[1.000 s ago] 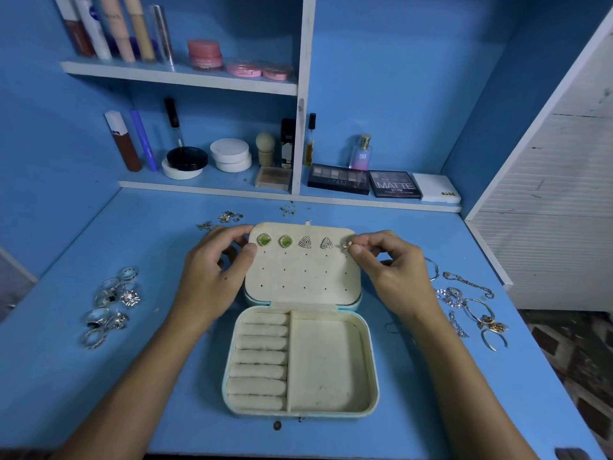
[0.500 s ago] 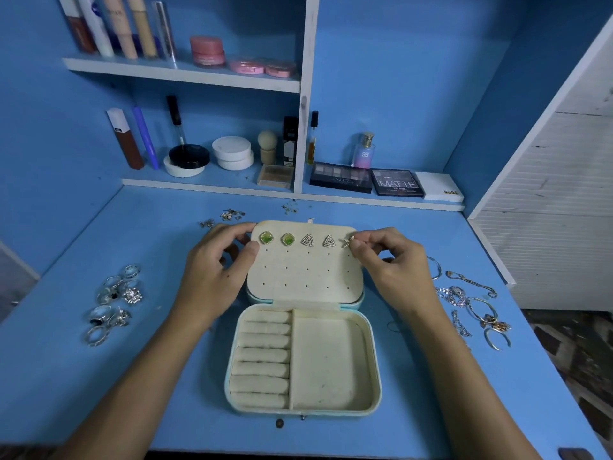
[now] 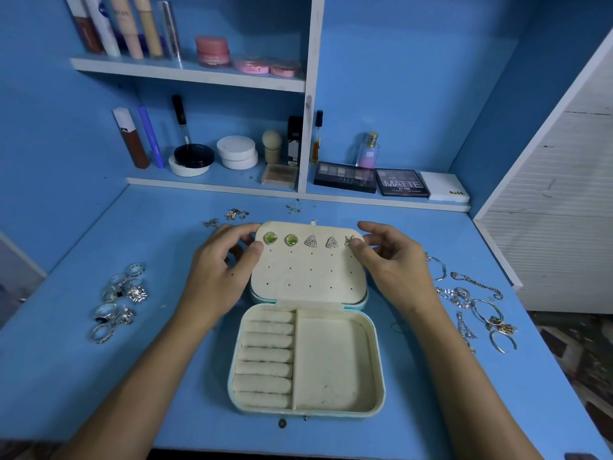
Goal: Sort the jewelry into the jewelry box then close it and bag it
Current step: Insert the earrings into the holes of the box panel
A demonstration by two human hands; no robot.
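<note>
Silver star earring [image 3: 349, 240] sits at the right hand's [image 3: 394, 260] thumb tip.

My left hand [image 3: 221, 270] hid the lid's [image 3: 308, 277] left edge; couldn't tell if the fingers gripped behind it. My right thumb covered part of the star earring [image 3: 348, 240]. Both forearms ran off the bottom edge. Top-shelf tubes [image 3: 116, 24] were cut off at the top. Earring bits [image 3: 236, 214] behind the box were too small to ID.

Jewelry box [image 3: 335, 363] open flat on bench, cream inside. Lid panel [image 3: 308, 277] w/ 5 stud earrings in top row: 2 green [image 3: 271, 238], 2 triangular [image 3: 311, 241], 1 star [image 3: 348, 240]. Rings [image 3: 116, 303] lie left, chains/bracelets [image 3: 477, 303] right.
</note>
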